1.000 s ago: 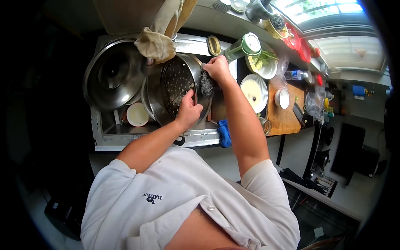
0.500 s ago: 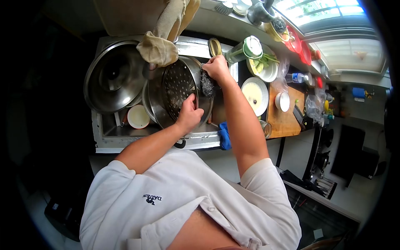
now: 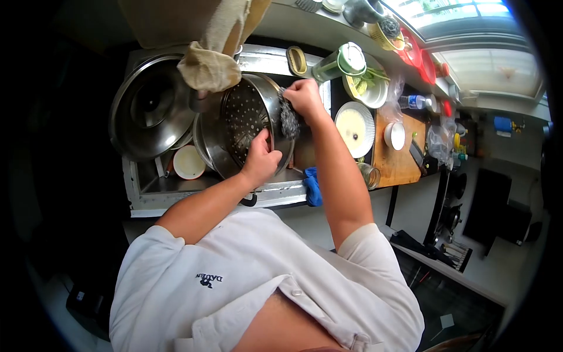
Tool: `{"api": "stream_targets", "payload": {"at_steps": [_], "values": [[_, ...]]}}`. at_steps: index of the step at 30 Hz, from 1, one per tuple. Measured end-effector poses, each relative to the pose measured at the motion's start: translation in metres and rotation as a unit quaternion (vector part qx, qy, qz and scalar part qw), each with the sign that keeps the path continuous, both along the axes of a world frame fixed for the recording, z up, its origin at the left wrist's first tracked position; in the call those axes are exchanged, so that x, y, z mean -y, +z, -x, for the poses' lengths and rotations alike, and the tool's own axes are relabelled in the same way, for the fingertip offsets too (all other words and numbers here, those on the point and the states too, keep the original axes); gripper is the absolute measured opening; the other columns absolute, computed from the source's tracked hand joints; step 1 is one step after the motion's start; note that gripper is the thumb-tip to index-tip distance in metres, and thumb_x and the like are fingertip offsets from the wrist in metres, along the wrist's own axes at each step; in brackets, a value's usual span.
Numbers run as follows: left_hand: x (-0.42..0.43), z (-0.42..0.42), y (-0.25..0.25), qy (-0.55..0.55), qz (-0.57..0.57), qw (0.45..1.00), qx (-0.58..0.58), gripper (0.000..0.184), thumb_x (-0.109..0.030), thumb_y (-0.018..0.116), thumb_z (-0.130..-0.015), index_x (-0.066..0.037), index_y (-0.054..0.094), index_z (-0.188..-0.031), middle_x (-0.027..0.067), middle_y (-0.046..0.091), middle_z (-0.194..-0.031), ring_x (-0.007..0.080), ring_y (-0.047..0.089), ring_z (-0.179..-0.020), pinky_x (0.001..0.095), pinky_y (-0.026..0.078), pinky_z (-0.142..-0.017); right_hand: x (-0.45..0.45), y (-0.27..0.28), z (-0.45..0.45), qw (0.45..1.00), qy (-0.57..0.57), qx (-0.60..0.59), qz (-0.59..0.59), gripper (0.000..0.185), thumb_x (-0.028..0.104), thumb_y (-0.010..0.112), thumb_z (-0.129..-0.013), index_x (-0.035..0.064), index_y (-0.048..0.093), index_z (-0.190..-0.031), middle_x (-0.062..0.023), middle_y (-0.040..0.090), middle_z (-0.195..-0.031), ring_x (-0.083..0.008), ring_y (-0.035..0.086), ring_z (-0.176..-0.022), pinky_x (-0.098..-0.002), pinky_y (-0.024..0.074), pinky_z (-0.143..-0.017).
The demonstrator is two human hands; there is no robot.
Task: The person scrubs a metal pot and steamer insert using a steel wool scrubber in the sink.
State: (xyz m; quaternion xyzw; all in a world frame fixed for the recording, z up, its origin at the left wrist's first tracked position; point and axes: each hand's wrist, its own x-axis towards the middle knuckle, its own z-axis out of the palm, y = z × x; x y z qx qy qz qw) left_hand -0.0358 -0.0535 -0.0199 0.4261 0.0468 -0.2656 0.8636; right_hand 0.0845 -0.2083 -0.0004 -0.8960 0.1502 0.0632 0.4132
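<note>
Round steel steamer pot with perforated base (image 3: 243,120), tilted on its side over the sink, its holed interior facing left and its outer wall facing right. The left hand (image 3: 261,158) grasps the rim on the near side; the right hand (image 3: 304,98) is closed around a grey wire-wool scourer (image 3: 288,121), which lies against the outer wall. The work appears to be under way: the scourer is on the outside, while the perforated interior is out of its contact; how much of the surface is finished cannot be told, and the underside is hidden. Left of the left-hand grip, a wide, shiny steel basin (image 3: 177,134) and a small white bowl with an orange rim (image 3: 189,162) occupy the sink area; whether they have been dealt with is unclear. Beyond that grip, a beige cloth (image 3: 210,70) hangs close over the steamer's far edge and, with the basin, appears to limit turning room on that side. Just beyond the right-hand grip lies an oval, yellowish-rimmed dish (image 3: 297,61); to its right stands a clear jug with green trim (image 3: 332,66). Farther right are a white fluted bowl of pale liquid (image 3: 350,130) and a wooden board (image 3: 388,168) bearing a small white bowl (image 3: 394,136). Nearer the body, right of the left hand, a blue cloth (image 3: 313,188) drapes over the sink edge (image 3: 280,195).
</note>
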Motion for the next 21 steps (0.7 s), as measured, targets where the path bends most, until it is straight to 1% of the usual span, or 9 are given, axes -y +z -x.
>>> {"api": "stream_targets", "payload": {"at_steps": [2,5,6,7,8,10,15,18,21], "values": [[-0.003,0.001,-0.004,-0.005,-0.012,1.0,-0.004,0.048,0.017,0.043,-0.07,0.003,0.05,-0.116,0.0064,0.064,-0.102,0.0115,0.062,-0.087,0.0237,0.05,-0.071,-0.002,-0.002,-0.003,1.0,0.01,-0.006,0.029,0.015,0.011,0.067,-0.067,-0.0039,0.066,-0.065,-0.0219,0.06,-0.061,-0.0255,0.059,-0.053,-0.0346,0.0501,-0.059],[-0.005,0.0,0.004,0.004,0.014,1.0,-0.006,0.053,0.017,0.042,-0.07,0.003,0.05,-0.121,0.0074,0.063,-0.11,0.013,0.062,-0.097,0.0246,0.049,-0.083,0.005,0.003,0.051,0.994,0.039,0.098,0.006,0.017,0.009,0.066,-0.07,-0.0055,0.062,-0.062,-0.0182,0.056,-0.054,-0.0194,0.052,-0.047,-0.0342,0.0437,-0.05],[-0.005,0.0,0.002,0.002,0.012,1.0,-0.004,0.054,0.016,0.042,-0.07,0.003,0.05,-0.121,0.0075,0.063,-0.111,0.0131,0.062,-0.099,0.0246,0.049,-0.084,0.003,0.012,0.078,0.998,0.013,0.064,-0.025,0.021,0.011,0.068,-0.074,-0.0048,0.06,-0.061,-0.0044,0.052,-0.051,-0.0067,0.044,-0.053,-0.0289,0.0381,-0.047],[-0.006,0.001,0.0,0.0,0.01,1.0,-0.003,0.055,0.016,0.042,-0.07,0.003,0.05,-0.122,0.0077,0.063,-0.112,0.0131,0.061,-0.1,0.0246,0.048,-0.086,0.006,0.011,0.102,0.999,0.015,0.042,-0.012,0.019,0.01,0.067,-0.072,-0.0064,0.06,-0.063,-0.0137,0.055,-0.052,-0.0121,0.048,-0.05,-0.0321,0.0416,-0.05],[-0.006,0.0,-0.001,-0.002,0.008,1.0,-0.001,0.056,0.016,0.042,-0.07,0.003,0.05,-0.123,0.0078,0.062,-0.114,0.0132,0.061,-0.102,0.0246,0.047,-0.087,0.005,0.007,0.124,1.0,0.003,0.019,0.022,0.02,0.01,0.067,-0.073,-0.0066,0.06,-0.064,-0.0152,0.055,-0.053,-0.0139,0.051,-0.051,-0.033,0.0428,-0.051],[-0.005,-0.001,0.001,-0.001,0.003,1.0,0.017,0.055,0.016,0.043,-0.07,0.002,0.05,-0.123,0.0067,0.063,-0.11,0.0113,0.061,-0.094,0.0234,0.049,-0.078,-0.004,-0.001,0.142,0.998,-0.05,0.042,0.002,0.019,0.012,0.067,-0.072,-0.0053,0.062,-0.065,-0.0188,0.058,-0.057,-0.0225,0.058,-0.052,-0.0359,0.046,-0.054],[-0.003,0.0,-0.006,-0.009,-0.025,0.999,0.017,0.053,0.017,0.044,-0.07,0.001,0.051,-0.119,0.0028,0.061,-0.097,0.0063,0.052,-0.069,0.021,0.038,-0.052,0.008,-0.01,0.048,0.993,0.028,0.112,0.033,0.015,0.014,0.065,-0.067,-0.0013,0.066,-0.064,-0.0226,0.06,-0.063,-0.0359,0.063,-0.06,-0.0398,0.0517,-0.059],[-0.002,0.0,0.0,0.004,-0.025,1.0,0.011,0.051,0.018,0.045,-0.069,0.0,0.051,-0.117,0.0021,0.061,-0.094,0.0059,0.051,-0.066,0.0212,0.037,-0.05,0.003,0.001,-0.004,0.998,0.04,-0.011,0.041,0.018,0.016,0.069,-0.063,-0.0024,0.065,-0.063,-0.0247,0.06,-0.064,-0.0389,0.064,-0.065,-0.0394,0.0533,-0.067],[-0.008,0.001,-0.004,-0.003,-0.03,1.0,0.009,0.051,0.017,0.046,-0.07,0.0,0.051,-0.117,0.0027,0.061,-0.095,0.0077,0.052,-0.068,0.0221,0.039,-0.052,0.004,-0.002,0.014,0.999,0.04,0.003,-0.004,0.019,0.013,0.068,-0.063,-0.0046,0.062,-0.059,-0.0211,0.054,-0.055,-0.0305,0.054,-0.051,-0.0388,0.0493,-0.057]]}}
